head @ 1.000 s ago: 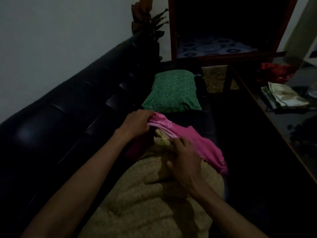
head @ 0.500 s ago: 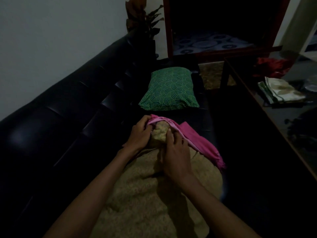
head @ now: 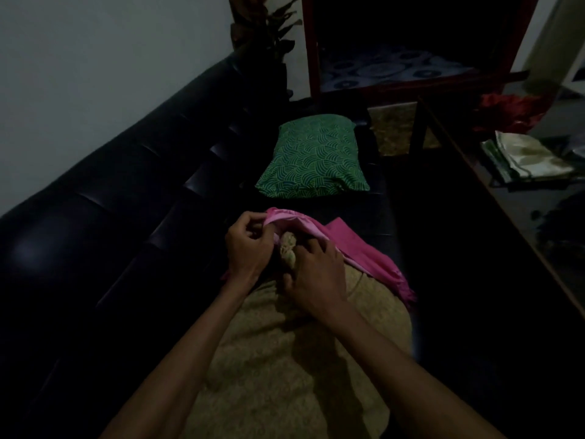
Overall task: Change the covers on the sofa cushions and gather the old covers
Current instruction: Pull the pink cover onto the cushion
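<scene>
A beige patterned cushion point(head: 294, 369) lies lengthwise on the black sofa point(head: 120, 198) in front of me. A pink cover point(head: 357, 248) is bunched over its far end. My left hand point(head: 248, 245) pinches the pink cover's edge at the far left corner and lifts it. My right hand point(head: 316, 277) grips the cushion's far corner, its fingertips tucked under the pink fabric. Beyond them a green cushion point(head: 313, 156) with a wave pattern lies flat on the seat.
To the right runs a dark table point(head: 512, 223) with folded pale covers point(head: 531, 156) and a red cloth point(head: 512, 112) farther back. A plant point(head: 266, 30) stands at the sofa's far end beside a red-framed cabinet point(head: 411, 83).
My left hand has lifted the pink cover's edge higher off the cushion corner. My right hand has slid its fingers further under the fabric.
</scene>
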Tool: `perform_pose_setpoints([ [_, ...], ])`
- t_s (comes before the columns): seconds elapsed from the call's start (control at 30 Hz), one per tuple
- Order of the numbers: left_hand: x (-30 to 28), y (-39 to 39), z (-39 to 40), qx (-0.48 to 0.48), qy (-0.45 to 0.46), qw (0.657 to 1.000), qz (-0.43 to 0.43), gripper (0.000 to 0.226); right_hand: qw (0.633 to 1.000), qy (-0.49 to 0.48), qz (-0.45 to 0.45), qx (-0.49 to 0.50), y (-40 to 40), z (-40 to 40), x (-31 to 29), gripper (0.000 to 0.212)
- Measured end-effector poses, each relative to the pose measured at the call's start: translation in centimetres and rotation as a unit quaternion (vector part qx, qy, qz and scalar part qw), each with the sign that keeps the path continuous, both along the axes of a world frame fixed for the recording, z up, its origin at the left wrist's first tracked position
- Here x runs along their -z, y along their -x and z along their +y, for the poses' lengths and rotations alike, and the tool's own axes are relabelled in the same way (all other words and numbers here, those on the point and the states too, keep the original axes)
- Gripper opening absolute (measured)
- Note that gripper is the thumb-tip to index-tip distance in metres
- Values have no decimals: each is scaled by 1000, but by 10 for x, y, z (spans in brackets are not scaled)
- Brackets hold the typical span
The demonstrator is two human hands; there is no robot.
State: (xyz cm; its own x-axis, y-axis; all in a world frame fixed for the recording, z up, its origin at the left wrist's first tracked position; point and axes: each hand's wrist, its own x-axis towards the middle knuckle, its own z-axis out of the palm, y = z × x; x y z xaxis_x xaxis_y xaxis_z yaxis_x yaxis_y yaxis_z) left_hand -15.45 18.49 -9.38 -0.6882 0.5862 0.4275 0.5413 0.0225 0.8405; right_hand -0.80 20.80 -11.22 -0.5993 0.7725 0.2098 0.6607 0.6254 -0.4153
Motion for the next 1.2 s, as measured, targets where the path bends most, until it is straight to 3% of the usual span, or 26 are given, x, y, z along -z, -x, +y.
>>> perform_pose_setpoints([
  [0.17,5,0,15,8,33,994,-106,6,999,37,21,-16,-6,10,5,51],
  [0.3,12,3,12,20,42,991,-124,8,997,66,32,1,-6,6,12,63],
  [0.47,16,7,15,41,97,985,-136,27,995,71,55,39,-5,-2,14,71],
  [0.6,8,0,17,51,65,988,-131,16,996,48,33,62,-2,-5,15,70],
  [0.67,10,-3,9,58,53,993,-83,11,995,40,37,84,1,-1,13,64],
  [0.8,26,-14,-26,117,28,986,113,5,989,49,45,131,2,5,16,47],
  [0.97,52,-16,-39,112,28,984,134,9,989,124,59,-62,-22,22,13,64],
  [1.03,53,-19,-38,99,16,985,138,12,987,115,58,-99,-37,31,-7,51],
  [1.2,47,-30,-40,110,-11,975,194,9,983,19,169,70,-32,58,-46,37],
])
